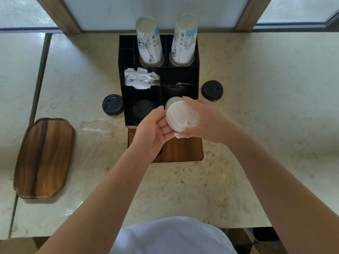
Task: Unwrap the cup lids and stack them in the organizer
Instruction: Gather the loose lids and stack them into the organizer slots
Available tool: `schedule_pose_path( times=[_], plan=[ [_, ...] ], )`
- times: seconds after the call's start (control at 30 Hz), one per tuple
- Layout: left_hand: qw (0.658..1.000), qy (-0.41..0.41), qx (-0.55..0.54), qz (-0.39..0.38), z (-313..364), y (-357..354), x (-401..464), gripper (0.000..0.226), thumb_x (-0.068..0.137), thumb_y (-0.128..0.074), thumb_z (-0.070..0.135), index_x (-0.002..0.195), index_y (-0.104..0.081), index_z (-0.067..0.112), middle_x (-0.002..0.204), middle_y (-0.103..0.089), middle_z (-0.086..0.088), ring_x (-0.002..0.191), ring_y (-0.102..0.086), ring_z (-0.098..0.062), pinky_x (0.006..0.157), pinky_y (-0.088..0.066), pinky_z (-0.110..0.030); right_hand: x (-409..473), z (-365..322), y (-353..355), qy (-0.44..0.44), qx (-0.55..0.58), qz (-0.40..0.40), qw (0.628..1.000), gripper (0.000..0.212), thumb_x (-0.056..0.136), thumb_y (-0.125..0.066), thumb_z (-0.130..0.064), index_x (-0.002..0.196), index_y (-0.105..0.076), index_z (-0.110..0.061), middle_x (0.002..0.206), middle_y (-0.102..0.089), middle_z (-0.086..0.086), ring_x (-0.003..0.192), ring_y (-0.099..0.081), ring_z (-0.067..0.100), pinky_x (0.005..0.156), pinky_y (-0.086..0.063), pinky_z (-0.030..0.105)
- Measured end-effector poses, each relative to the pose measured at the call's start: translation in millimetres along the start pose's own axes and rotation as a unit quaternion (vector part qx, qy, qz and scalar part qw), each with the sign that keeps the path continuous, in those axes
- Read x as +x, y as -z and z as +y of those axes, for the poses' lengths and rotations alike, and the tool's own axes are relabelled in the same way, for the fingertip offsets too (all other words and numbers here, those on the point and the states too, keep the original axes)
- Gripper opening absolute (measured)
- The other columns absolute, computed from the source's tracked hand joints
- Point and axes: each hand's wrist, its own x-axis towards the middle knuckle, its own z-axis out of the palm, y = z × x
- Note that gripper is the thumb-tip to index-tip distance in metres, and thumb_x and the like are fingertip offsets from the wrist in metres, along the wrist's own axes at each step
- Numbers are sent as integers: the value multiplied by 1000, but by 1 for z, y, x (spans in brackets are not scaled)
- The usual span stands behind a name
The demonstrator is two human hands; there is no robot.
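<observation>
A stack of white cup lids (pixel 181 114) sits between both hands, just in front of the black organizer (pixel 194 70). My right hand (pixel 200 120) curls round the stack from the right and below. My left hand (pixel 156 129) lies palm up at the stack's left side, its fingers touching the lids. Behind the stack, more white lids (pixel 171 101) show in the organizer's front right compartment. Black lids (pixel 143 109) fill the front left compartment. Clear plastic wrap (pixel 95 127) lies flat on the counter to the left.
Two stacks of paper cups (pixel 149 43) (pixel 184 39) stand in the organizer's back. Crumpled white napkins (pixel 140 77) fill a middle compartment. Loose black lids lie left (pixel 112 104) and right (pixel 212 90) of the organizer. A wooden tray (pixel 44 158) rests at the left.
</observation>
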Motion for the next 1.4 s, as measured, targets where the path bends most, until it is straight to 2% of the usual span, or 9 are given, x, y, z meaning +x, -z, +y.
schedule_pose_path(
  times=[0.1,0.3,0.57,0.7,0.83,1.03,1.13,1.23,1.4],
  plan=[
    [999,-28,-8,-17,-5,-1,0,38,104,-55,25,134,-60,2,123,-72,-20,110,-72,-35,94,-58,-50,-1,-3,-4,9,-74,46,996,108,62,-77,-69,150,-24,-36,137,-40,-1,107,-45,13,82,-44,26],
    [995,-49,-76,-46,-8,0,-2,36,108,-46,23,131,-62,1,114,-73,-15,98,-72,-28,81,-62,-41,-5,-18,0,2,-134,116,984,99,63,-80,-67,141,-40,-22,130,-51,-2,110,-54,21,82,-52,36],
    [988,-61,-125,-73,-9,-7,-7,38,106,-49,25,135,-59,3,119,-69,-17,97,-69,-28,77,-58,-38,-7,-32,1,-17,-190,162,968,86,62,-83,-61,127,-48,-16,111,-54,-1,85,-54,17,62,-46,31],
    [988,-76,-96,-93,-7,-8,-10,31,99,-62,24,123,-64,3,118,-70,-19,99,-71,-29,75,-60,-33,-7,-28,-2,-15,-182,163,969,95,62,-79,-68,134,-44,-16,115,-53,1,97,-59,22,67,-48,30],
    [985,-83,-93,-116,-8,-11,-11,12,98,-62,14,107,-66,6,116,-67,-18,92,-72,-24,73,-59,-30,-6,-29,-4,-28,-192,169,966,111,62,-54,-87,147,-38,-18,128,-54,4,113,-56,25,76,-46,33],
    [987,-76,-114,-87,-13,-22,-13,25,92,-69,13,116,-62,8,132,-59,-24,106,-69,-31,78,-59,-35,-9,-36,-14,-56,-263,237,933,94,66,-48,-80,133,-49,-14,112,-56,8,100,-56,26,64,-39,31],
    [989,-56,-121,-66,-13,-21,-12,26,94,-65,8,118,-59,3,127,-62,-24,103,-70,-31,73,-61,-35,-8,-35,-17,-43,-228,228,946,89,64,-51,-78,127,-48,-16,108,-45,2,99,-46,21,65,-40,31],
    [984,-29,-164,-57,-10,-18,-11,42,97,-61,11,135,-52,-4,131,-63,-26,112,-70,-35,78,-62,-37,-6,-27,-14,-23,-64,148,987,96,67,-62,-78,141,-37,-22,121,-41,-8,108,-41,12,78,-43,24],
    [978,-20,-196,-71,-5,-19,-14,44,99,-60,17,139,-51,-1,128,-67,-22,106,-73,-31,79,-64,-38,-7,-22,-16,3,-1,168,986,92,72,-67,-73,145,-32,-30,124,-39,-18,104,-45,7,70,-35,11]
  ],
)
